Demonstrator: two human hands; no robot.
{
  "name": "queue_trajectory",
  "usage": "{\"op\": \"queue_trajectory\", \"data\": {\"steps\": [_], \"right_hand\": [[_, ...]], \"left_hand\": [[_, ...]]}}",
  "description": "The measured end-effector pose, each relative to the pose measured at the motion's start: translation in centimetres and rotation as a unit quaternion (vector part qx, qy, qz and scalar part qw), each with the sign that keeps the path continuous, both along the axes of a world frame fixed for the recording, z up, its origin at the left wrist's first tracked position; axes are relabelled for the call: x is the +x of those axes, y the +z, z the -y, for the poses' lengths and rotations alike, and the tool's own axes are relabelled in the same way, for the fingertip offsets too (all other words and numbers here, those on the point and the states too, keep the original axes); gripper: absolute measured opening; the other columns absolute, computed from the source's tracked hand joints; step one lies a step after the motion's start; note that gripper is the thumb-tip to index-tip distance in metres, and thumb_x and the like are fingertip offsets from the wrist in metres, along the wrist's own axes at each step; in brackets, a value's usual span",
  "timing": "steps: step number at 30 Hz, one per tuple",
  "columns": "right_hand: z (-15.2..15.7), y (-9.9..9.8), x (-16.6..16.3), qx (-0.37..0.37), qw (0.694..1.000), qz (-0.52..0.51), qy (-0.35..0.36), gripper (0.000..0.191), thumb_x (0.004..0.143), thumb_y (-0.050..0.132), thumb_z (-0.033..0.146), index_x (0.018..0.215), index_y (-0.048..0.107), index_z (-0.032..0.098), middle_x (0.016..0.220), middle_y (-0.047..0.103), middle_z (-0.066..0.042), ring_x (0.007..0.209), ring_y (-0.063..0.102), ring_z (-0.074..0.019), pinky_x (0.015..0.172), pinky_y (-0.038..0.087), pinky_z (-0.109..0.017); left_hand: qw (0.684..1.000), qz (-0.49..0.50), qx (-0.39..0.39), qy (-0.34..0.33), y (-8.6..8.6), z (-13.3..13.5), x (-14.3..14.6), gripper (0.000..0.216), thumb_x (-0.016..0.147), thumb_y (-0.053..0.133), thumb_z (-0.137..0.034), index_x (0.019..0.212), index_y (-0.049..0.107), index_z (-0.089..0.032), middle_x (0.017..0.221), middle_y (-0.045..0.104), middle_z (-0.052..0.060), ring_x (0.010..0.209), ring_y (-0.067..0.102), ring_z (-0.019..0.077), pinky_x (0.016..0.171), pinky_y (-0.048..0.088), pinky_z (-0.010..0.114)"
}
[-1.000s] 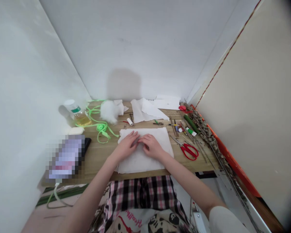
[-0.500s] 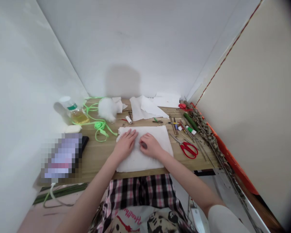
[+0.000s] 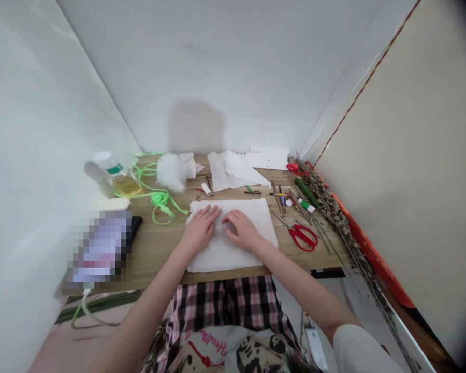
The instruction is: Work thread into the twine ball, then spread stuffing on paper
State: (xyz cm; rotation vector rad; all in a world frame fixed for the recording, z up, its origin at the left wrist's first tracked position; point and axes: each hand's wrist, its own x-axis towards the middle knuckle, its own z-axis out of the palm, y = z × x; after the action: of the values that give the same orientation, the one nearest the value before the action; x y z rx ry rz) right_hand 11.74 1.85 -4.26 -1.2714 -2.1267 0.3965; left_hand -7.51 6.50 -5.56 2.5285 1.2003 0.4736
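A white sheet of paper or fabric (image 3: pixel 256 217) lies flat on the wooden table (image 3: pixel 159 248) in front of me. My left hand (image 3: pixel 200 228) rests palm down on its left half, fingers spread. My right hand (image 3: pixel 243 229) lies beside it on the sheet, fingers bent and close to the left fingertips. Something small and dark sits between the two hands, too small to tell what. Neither hand grips anything that I can see.
Red scissors (image 3: pixel 303 236) lie right of the sheet, with sticks, pens and dried twigs (image 3: pixel 334 212) along the right wall. Behind are loose white papers (image 3: pixel 233 171), a white fluffy ball (image 3: pixel 171 172), green ribbon (image 3: pixel 159 199) and a bottle (image 3: pixel 114 173). A blurred phone (image 3: pixel 101 247) lies at the left.
My right hand's fingers curled in and then stretched out again toward the left hand. Both hands stay on the sheet; the view shifted slightly.
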Motion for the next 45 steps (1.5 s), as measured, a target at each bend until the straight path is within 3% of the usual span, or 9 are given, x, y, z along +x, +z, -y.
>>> {"op": "queue_trajectory", "data": {"steps": [4, 8, 28, 34, 39, 45], "right_hand": [[-0.3, -0.5, -0.5, -0.004, 0.999, 0.025, -0.023, 0.018, 0.088, 0.066, 0.028, 0.103, 0.061, 0.019, 0.102, 0.066, -0.01, 0.097, 0.056, -0.0252, 0.095, 0.044, -0.042], [-0.5, -0.7, -0.7, -0.016, 0.998, 0.061, -0.029, 0.005, 0.085, 0.065, 0.02, 0.088, 0.061, 0.02, 0.093, 0.064, -0.007, 0.091, 0.054, -0.0237, 0.09, 0.044, -0.04], [0.1, 0.2, -0.2, -0.01, 1.0, 0.027, -0.009, 0.02, 0.067, 0.057, 0.01, 0.072, 0.045, 0.024, 0.076, 0.052, -0.003, 0.081, 0.048, -0.0229, 0.081, 0.045, -0.036], [0.2, 0.1, 0.0, -0.003, 1.0, 0.015, -0.017, 0.012, 0.075, 0.058, 0.014, 0.079, 0.05, 0.022, 0.081, 0.056, -0.005, 0.084, 0.05, -0.024, 0.081, 0.046, -0.037], [0.1, -0.3, -0.1, 0.008, 1.0, 0.007, -0.017, 0.014, 0.086, 0.058, 0.019, 0.099, 0.059, 0.019, 0.097, 0.064, -0.009, 0.093, 0.054, -0.0246, 0.089, 0.046, -0.039], [-0.2, -0.5, -0.2, 0.009, 0.999, 0.034, -0.012, 0.016, 0.078, 0.054, 0.006, 0.082, 0.059, 0.02, 0.085, 0.062, -0.007, 0.088, 0.053, -0.0239, 0.086, 0.047, -0.037]], "left_hand": [[1.0, -0.007, 0.006, -0.002, 0.0, 0.2, 0.1, 0.051, 0.095, 0.036, -0.02, 0.144, 0.051, -0.018, 0.154, 0.047, 0.009, 0.146, 0.039, 0.0262, 0.12, 0.032, 0.05], [1.0, -0.009, 0.017, 0.002, -0.4, 0.1, 0.2, 0.052, 0.094, 0.039, -0.02, 0.144, 0.051, -0.019, 0.153, 0.048, 0.01, 0.146, 0.039, 0.0267, 0.118, 0.034, 0.051], [1.0, -0.015, 0.0, 0.003, -0.3, -0.1, 0.2, 0.059, 0.087, 0.04, -0.011, 0.145, 0.05, -0.017, 0.154, 0.047, 0.009, 0.146, 0.039, 0.0265, 0.12, 0.032, 0.049], [1.0, -0.004, -0.011, -0.004, -0.2, -0.1, -0.1, 0.059, 0.089, 0.037, -0.012, 0.146, 0.049, -0.016, 0.155, 0.046, 0.009, 0.147, 0.037, 0.0254, 0.121, 0.03, 0.049], [1.0, -0.01, -0.004, -0.005, 0.3, 0.4, 0.0, 0.054, 0.096, 0.037, -0.03, 0.147, 0.047, -0.017, 0.157, 0.043, 0.009, 0.148, 0.035, 0.0257, 0.122, 0.028, 0.049], [0.997, -0.07, 0.015, -0.003, 0.8, 1.0, 0.5, 0.061, 0.091, 0.046, -0.028, 0.151, 0.042, -0.016, 0.161, 0.034, 0.011, 0.15, 0.031, 0.0282, 0.122, 0.026, 0.049]]}}
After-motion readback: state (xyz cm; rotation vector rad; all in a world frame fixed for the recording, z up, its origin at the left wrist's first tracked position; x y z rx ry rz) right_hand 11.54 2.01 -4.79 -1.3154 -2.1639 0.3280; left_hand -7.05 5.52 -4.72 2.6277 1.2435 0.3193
